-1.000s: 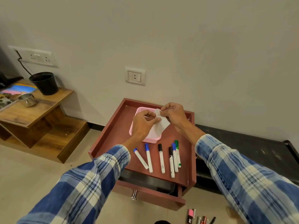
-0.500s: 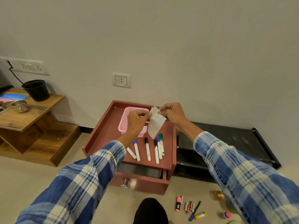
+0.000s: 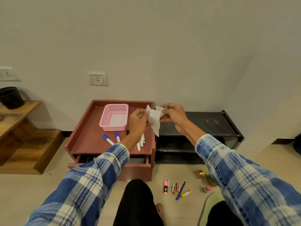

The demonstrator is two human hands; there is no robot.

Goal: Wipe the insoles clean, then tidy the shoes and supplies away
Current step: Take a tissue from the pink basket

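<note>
A: Hands?
B: Both raised mid-scene, sharing one white wipe (image 3: 154,117). The left hand (image 3: 138,121) has its fingers curled and pinches the wipe's left edge. The right hand (image 3: 174,116) pinches the top right corner between thumb and forefinger.
A: Wipe position?
B: In the air, crumpled at the top, one point hanging down. It's over the right edge of the red cabinet (image 3: 88,144), where that meets the black rack (image 3: 205,124). Appears to touch neither.
A: On the cabinet?
B: Pink basket (image 3: 114,128) at the far side, with something flat and white in its bottom. Markers (image 3: 108,140) in a row nearer, partly hidden by the left forearm. Drawer (image 3: 140,170) below is part open.
A: Insoles?
B: Pale green flat piece (image 3: 210,204) on the floor, near right, half hidden by a knee and the right sleeve. Insole or slipper, cannot tell.
A: Rest of the floor?
B: Pink highlighter (image 3: 165,189), batteries (image 3: 175,187), pen (image 3: 180,190) and a yellow-capped stick (image 3: 185,193) clustered near the cabinet's right corner. Gold-lidded jar (image 3: 199,173) and pink-capped bottle (image 3: 207,189) just right of them.
</note>
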